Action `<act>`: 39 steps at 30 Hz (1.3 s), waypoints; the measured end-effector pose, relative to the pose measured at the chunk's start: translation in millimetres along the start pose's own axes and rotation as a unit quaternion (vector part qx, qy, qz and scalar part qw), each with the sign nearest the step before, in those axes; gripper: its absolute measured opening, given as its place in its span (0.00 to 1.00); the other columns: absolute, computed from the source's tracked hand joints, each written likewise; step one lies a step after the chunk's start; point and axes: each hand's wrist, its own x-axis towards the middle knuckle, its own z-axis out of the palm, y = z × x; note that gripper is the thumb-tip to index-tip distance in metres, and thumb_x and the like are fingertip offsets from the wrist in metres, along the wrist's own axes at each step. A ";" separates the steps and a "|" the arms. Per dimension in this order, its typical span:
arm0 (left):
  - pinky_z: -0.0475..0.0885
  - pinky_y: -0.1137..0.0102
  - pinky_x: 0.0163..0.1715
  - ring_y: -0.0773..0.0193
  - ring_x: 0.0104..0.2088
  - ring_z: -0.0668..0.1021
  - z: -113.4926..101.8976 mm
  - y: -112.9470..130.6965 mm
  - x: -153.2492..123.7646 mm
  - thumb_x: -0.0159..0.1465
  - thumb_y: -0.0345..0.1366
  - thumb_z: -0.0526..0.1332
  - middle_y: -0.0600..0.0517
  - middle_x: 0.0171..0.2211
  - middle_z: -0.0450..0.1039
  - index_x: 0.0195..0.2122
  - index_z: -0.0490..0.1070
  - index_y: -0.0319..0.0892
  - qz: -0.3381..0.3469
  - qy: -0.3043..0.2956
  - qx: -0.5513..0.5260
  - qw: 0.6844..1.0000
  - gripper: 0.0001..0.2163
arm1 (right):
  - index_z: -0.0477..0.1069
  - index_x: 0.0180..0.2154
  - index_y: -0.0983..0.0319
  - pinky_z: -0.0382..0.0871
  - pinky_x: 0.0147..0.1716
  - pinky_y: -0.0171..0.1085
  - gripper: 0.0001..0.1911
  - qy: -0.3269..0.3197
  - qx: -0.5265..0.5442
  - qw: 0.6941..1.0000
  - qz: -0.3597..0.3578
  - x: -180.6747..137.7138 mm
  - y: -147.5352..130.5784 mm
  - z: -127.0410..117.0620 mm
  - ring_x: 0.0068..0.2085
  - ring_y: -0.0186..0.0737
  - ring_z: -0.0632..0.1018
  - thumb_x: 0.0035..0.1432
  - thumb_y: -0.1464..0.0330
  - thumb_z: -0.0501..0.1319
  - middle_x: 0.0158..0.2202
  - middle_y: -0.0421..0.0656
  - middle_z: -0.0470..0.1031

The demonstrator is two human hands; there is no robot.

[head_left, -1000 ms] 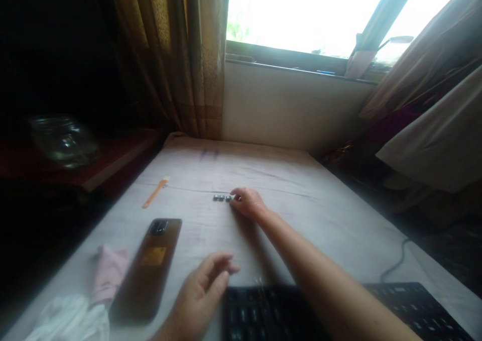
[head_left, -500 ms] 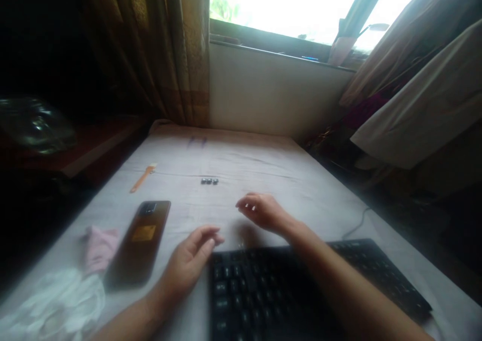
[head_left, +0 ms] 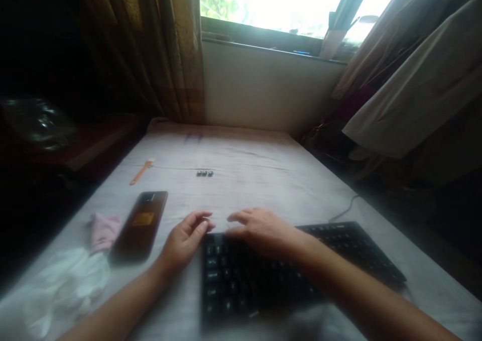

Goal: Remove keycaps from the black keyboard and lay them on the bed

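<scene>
Pale cloth covers the table (head_left: pixel 263 170), which runs up to a wall under a bright window, with curtains hanging at both sides. Three small dark keycaps (head_left: pixel 204 173) lie in a short row on the cloth, well apart from both hands. An orange-handled brush (head_left: pixel 142 171) lies to their left, a brown phone (head_left: pixel 140 224) lies nearer, and beside it sit a pink cloth (head_left: pixel 103 230) and a white cloth (head_left: pixel 71 286).

A black keyboard (head_left: pixel 339 250) lies closest, its cable trailing off to the right. The left hand (head_left: pixel 184 240) rests at the keyboard's upper left corner, fingers loosely curled and holding nothing. The right hand (head_left: pixel 263 230) lies flat over the top rows of keys, fingers stretched out side by side; whether they press a key cannot be told.

A second ago the right hand was at the keycaps, fingertips touching the row; it has since drawn back to the keyboard, and the left hand has moved up to the keyboard's corner.
</scene>
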 end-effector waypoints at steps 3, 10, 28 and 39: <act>0.75 0.60 0.48 0.57 0.42 0.82 0.2 -0.1 -0.7 0.62 0.49 0.61 0.49 0.37 0.81 0.48 0.72 0.42 0.002 -0.001 0.005 1.000 0.19 | 0.74 0.56 0.54 0.69 0.40 0.39 0.19 -0.007 -0.042 0.999 -0.015 1.6 -2.0 -1.3 0.44 0.46 0.79 0.67 0.74 0.56 0.56 0.48 0.75; 0.75 0.60 0.49 0.56 0.42 0.82 0.5 -4.3 -0.8 0.63 0.49 0.60 0.48 0.37 0.81 0.49 0.72 0.42 0.011 0.005 0.017 1.000 0.19 | 0.77 0.39 0.64 0.68 0.33 0.37 0.09 -0.005 -0.140 0.988 -0.061 4.5 -2.6 -3.7 0.37 0.40 0.77 0.66 0.75 0.58 0.42 0.46 0.79; 0.75 0.61 0.47 0.55 0.42 0.82 -0.1 -4.8 -1.3 0.64 0.53 0.58 0.48 0.37 0.81 0.48 0.73 0.43 0.012 0.013 0.040 0.999 0.21 | 0.74 0.38 0.60 0.72 0.32 0.35 0.07 0.229 0.093 0.964 0.102 -16.5 34.8 25.6 0.32 0.37 0.78 0.67 0.70 0.57 0.33 0.44 0.80; 0.76 0.59 0.49 0.54 0.42 0.82 2.3 -3.3 -6.4 0.61 0.47 0.61 0.50 0.39 0.82 0.46 0.76 0.49 0.042 -0.004 0.111 0.993 0.15 | 0.71 0.40 0.59 0.70 0.24 0.34 0.22 0.310 0.616 0.687 0.227 -21.1 26.8 34.7 0.28 0.37 0.78 0.46 0.58 0.73 0.30 0.39 0.77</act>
